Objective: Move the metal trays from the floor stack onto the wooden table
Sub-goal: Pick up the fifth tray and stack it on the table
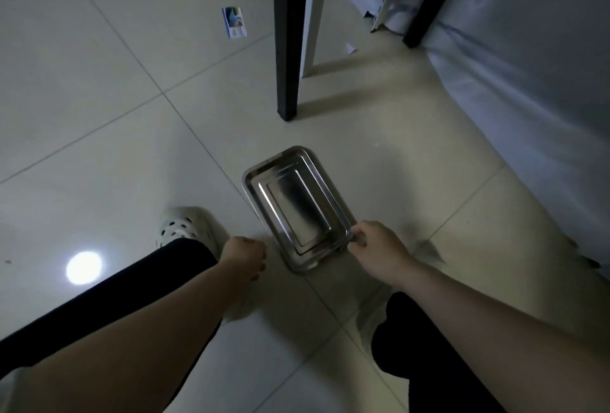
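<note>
A small stack of rectangular metal trays point(297, 204) lies on the tiled floor, nested one inside another, long side running away from me. My right hand point(376, 247) grips the near right corner of the stack's rim with curled fingers. My left hand point(244, 255) hovers just left of the stack's near end, fingers curled in, holding nothing and apart from the metal. The wooden table top is out of view; only a dark table leg point(287, 49) shows beyond the trays.
A white leg point(313, 16) stands behind the dark one, and a second dark leg point(429, 3) is at upper right. A pale sheet-covered surface point(528, 65) runs along the right. My white clog point(188, 224) is left of the trays. A small card point(234, 22) lies on the floor.
</note>
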`<act>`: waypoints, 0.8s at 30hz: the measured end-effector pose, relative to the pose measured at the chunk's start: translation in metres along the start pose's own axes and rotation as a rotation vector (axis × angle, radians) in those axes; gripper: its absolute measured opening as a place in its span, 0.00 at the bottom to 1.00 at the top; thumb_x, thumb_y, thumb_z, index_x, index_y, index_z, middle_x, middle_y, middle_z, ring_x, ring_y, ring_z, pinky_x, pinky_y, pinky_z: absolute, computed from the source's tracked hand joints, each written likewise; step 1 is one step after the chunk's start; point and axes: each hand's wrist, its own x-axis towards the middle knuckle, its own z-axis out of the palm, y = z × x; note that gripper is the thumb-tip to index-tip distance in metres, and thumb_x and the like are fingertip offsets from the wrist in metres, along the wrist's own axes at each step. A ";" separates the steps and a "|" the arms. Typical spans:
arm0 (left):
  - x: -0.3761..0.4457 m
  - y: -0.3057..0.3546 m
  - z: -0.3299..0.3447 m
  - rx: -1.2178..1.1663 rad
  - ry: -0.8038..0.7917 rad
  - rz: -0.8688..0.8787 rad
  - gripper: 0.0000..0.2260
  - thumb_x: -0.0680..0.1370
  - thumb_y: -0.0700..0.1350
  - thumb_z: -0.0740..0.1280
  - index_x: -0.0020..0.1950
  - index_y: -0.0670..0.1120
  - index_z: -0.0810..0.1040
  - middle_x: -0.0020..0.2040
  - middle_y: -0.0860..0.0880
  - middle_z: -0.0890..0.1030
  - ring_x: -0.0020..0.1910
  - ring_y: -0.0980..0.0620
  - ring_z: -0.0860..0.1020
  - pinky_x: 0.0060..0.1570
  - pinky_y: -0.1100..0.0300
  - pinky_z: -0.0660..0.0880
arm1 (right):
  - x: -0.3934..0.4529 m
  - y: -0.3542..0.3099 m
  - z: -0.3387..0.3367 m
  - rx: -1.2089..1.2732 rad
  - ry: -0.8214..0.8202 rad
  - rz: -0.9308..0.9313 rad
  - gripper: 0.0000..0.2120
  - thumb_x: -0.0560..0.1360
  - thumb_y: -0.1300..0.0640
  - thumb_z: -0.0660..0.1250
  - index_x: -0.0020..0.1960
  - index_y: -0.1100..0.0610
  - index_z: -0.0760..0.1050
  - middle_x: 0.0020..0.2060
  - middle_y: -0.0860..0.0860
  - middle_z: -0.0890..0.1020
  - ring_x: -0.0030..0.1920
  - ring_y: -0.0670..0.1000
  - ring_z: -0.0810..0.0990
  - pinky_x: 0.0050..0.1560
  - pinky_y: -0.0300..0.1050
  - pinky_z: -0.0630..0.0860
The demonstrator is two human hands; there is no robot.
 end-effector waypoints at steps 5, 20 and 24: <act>0.044 -0.017 0.007 0.000 0.008 -0.048 0.13 0.78 0.36 0.58 0.34 0.41 0.72 0.31 0.43 0.72 0.27 0.48 0.69 0.30 0.60 0.67 | 0.041 0.005 0.024 0.015 -0.037 0.039 0.17 0.76 0.55 0.65 0.64 0.58 0.76 0.61 0.55 0.76 0.57 0.55 0.78 0.58 0.46 0.74; 0.127 -0.011 0.050 -0.021 0.052 0.007 0.08 0.80 0.40 0.62 0.49 0.37 0.78 0.34 0.45 0.71 0.41 0.47 0.71 0.39 0.58 0.66 | 0.143 0.030 0.063 0.092 -0.130 0.221 0.26 0.73 0.54 0.66 0.70 0.55 0.67 0.64 0.54 0.76 0.65 0.58 0.75 0.65 0.53 0.72; 0.140 -0.010 0.054 -0.066 0.037 -0.028 0.13 0.80 0.41 0.63 0.58 0.33 0.76 0.34 0.45 0.70 0.31 0.50 0.68 0.30 0.60 0.64 | 0.163 0.032 0.070 0.096 -0.155 0.303 0.34 0.76 0.52 0.65 0.78 0.57 0.56 0.75 0.56 0.65 0.74 0.59 0.65 0.73 0.55 0.63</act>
